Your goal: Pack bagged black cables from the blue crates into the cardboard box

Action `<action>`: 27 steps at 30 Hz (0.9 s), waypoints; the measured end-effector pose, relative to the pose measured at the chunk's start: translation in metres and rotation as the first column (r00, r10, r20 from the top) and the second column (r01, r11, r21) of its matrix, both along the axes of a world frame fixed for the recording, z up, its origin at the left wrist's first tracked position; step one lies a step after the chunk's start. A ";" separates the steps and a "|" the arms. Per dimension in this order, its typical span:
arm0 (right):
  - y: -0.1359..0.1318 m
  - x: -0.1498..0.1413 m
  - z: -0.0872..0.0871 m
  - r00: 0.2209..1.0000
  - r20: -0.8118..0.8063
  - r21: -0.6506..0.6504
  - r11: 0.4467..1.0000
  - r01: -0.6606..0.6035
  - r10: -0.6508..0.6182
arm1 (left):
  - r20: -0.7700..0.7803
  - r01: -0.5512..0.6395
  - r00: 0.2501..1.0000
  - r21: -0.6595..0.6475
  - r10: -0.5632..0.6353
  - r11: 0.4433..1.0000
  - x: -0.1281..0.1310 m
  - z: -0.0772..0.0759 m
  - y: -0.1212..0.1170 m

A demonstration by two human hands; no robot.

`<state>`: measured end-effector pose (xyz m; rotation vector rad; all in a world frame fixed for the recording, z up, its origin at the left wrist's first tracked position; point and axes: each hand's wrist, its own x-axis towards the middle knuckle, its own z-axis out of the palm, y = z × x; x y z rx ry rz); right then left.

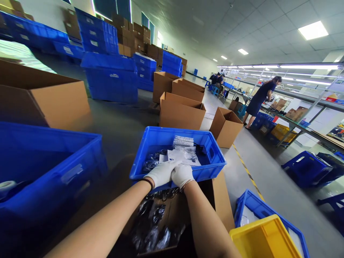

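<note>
My left hand (161, 172), in a white glove, reaches over the near rim of a blue plastic crate (137, 157). Its fingertips meet the white printed leaflets (184, 158) inside. Close against it is my gloved right hand (182, 175), with the fingers curled. Both hands look closed, but whatever lies between their fingers is hidden. Behind the leaflets, a stack of clear bubbled packs (184, 140) stands in the crate. Dark items in clear bags (150, 163) lie at its left. Below the crate, an open cardboard box (221, 200) contains several bagged dark items (153, 236).
A large blue bin (80, 157) stands at left, with a cardboard box (61, 104) behind it. Open boxes (182, 111) stand ahead. At lower right, a yellow bin (252, 236) overlaps a blue crate (242, 204). A person (259, 96) stands at the right-hand workbench.
</note>
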<state>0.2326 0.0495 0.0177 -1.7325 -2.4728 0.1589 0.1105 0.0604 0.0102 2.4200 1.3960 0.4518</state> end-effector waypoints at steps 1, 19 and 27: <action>0.000 0.000 0.000 1.000 -0.001 0.002 1.000 -0.001 0.001 | 0.001 0.001 1.000 0.000 -0.001 1.000 0.000 0.000 0.000; 0.000 0.001 0.000 1.000 0.011 0.011 1.000 0.006 -0.006 | 0.012 0.014 1.000 0.013 -0.014 1.000 -0.001 -0.005 0.002; 0.000 0.000 -0.001 1.000 -0.002 -0.002 1.000 0.012 -0.012 | 0.013 0.007 1.000 0.010 -0.008 1.000 -0.001 -0.002 0.002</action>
